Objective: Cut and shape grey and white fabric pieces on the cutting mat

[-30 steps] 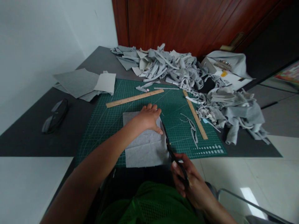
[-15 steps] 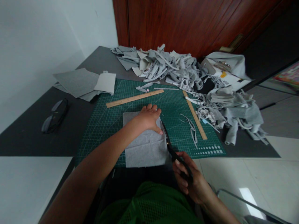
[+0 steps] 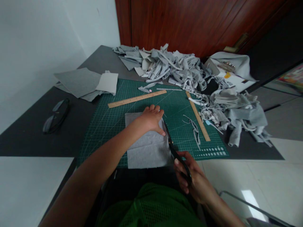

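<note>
— What is being worked on?

— A square piece of light grey felt (image 3: 146, 146), lying flat on the green cutting mat, its near edge at the mat's near border. A faint crease runs across its middle.

— And the tool?

— Black scissors (image 3: 174, 151), their blades running along the felt's right edge with the tips pointing away from the person. The handles are towards the person, off the mat's near border.

— How are they held?

— The right hand (image 3: 191, 179) grips the handles, fingers through the loops. The left hand (image 3: 150, 119) lies flat, palm down, on the felt's far right corner, thumb just beside the blades.
</note>
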`<state>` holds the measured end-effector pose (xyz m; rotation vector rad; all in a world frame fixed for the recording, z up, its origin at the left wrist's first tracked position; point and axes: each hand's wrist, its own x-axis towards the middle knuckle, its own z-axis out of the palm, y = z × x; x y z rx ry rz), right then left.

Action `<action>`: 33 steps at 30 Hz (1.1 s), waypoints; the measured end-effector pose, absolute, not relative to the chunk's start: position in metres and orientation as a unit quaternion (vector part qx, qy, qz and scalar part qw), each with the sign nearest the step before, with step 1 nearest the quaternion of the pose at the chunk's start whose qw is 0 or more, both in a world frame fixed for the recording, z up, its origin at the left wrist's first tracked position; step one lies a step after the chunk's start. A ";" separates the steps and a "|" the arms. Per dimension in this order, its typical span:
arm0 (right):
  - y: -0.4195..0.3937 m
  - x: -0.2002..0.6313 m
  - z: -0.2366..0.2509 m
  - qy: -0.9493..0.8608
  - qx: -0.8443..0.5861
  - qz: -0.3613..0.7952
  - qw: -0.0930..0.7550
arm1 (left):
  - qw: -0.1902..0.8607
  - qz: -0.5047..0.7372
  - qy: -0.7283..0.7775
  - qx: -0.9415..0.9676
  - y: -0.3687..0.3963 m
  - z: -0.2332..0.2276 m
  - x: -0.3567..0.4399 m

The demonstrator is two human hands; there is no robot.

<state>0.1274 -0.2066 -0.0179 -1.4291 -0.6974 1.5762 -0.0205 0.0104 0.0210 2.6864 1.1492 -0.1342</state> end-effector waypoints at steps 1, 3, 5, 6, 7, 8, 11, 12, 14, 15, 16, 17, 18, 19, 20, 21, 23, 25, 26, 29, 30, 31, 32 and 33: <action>-0.207 0.127 -0.018 -0.282 -0.575 0.632 0.436 | 0.107 -0.046 0.391 0.913 0.010 0.021 -0.020; -0.207 0.127 -0.019 -0.285 -0.576 0.630 0.437 | 0.104 -0.047 0.391 0.913 0.011 0.021 -0.020; -0.208 0.127 -0.018 -0.288 -0.575 0.629 0.437 | 0.103 -0.045 0.389 0.914 0.011 0.020 -0.020; -0.208 0.127 -0.018 -0.289 -0.575 0.629 0.436 | 0.104 -0.044 0.387 0.915 0.012 0.020 -0.020; -0.208 0.127 -0.017 -0.290 -0.574 0.630 0.436 | 0.104 -0.043 0.386 0.916 0.012 0.020 -0.021; -0.207 0.127 -0.017 -0.291 -0.573 0.630 0.437 | 0.105 -0.043 0.385 0.916 0.012 0.021 -0.021; -0.208 0.127 -0.016 -0.293 -0.569 0.630 0.439 | 0.106 -0.047 0.388 0.914 0.011 0.022 -0.020; -0.208 0.127 -0.017 -0.294 -0.567 0.632 0.439 | 0.107 -0.048 0.390 0.913 0.011 0.022 -0.020; -0.209 0.126 -0.017 -0.293 -0.567 0.632 0.439 | 0.111 -0.048 0.392 0.912 0.010 0.023 -0.020; -0.209 0.126 -0.018 -0.291 -0.569 0.631 0.440 | 0.112 -0.048 0.392 0.912 0.010 0.023 -0.020; -0.209 0.125 -0.019 -0.286 -0.571 0.630 0.442 | 0.113 -0.047 0.392 0.912 0.010 0.023 -0.020; -0.209 0.125 -0.019 -0.279 -0.573 0.630 0.445 | 0.112 -0.045 0.392 0.912 0.010 0.022 -0.020; -0.209 0.124 -0.019 -0.270 -0.572 0.632 0.447 | 0.111 -0.044 0.391 0.912 0.010 0.022 -0.020; -0.209 0.124 -0.019 -0.260 -0.570 0.636 0.450 | 0.109 -0.044 0.391 0.913 0.010 0.022 -0.020; -0.209 0.124 -0.019 -0.248 -0.566 0.642 0.454 | 0.106 -0.045 0.389 0.914 0.011 0.022 -0.020; -0.209 0.124 -0.019 -0.235 -0.562 0.647 0.457 | 0.104 -0.046 0.386 0.915 0.011 0.022 -0.021; -0.208 0.127 -0.018 -0.209 -0.557 0.657 0.463 | 0.106 -0.052 0.378 0.918 0.014 0.023 -0.023; -0.208 0.132 -0.016 -0.186 -0.558 0.660 0.468 | 0.114 -0.057 0.367 0.921 0.017 0.023 -0.026; -0.207 0.136 -0.015 -0.178 -0.561 0.655 0.475 | 0.118 -0.058 0.363 0.923 0.018 0.024 -0.028; -0.202 0.151 -0.013 -0.168 -0.578 0.615 0.510 | 0.123 -0.055 0.356 0.925 0.022 0.023 -0.030; -0.201 0.157 -0.012 -0.168 -0.584 0.596 0.526 | 0.122 -0.054 0.356 0.925 0.023 0.022 -0.030; -0.200 0.162 -0.013 -0.169 -0.589 0.577 0.540 | 0.120 -0.053 0.356 0.925 0.025 0.021 -0.030; -0.200 0.167 -0.013 -0.170 -0.593 0.558 0.555 | 0.116 -0.053 0.357 0.925 0.026 0.020 -0.030; -0.201 0.172 -0.014 -0.171 -0.596 0.541 0.568 | 0.113 -0.051 0.358 0.926 0.027 0.019 -0.030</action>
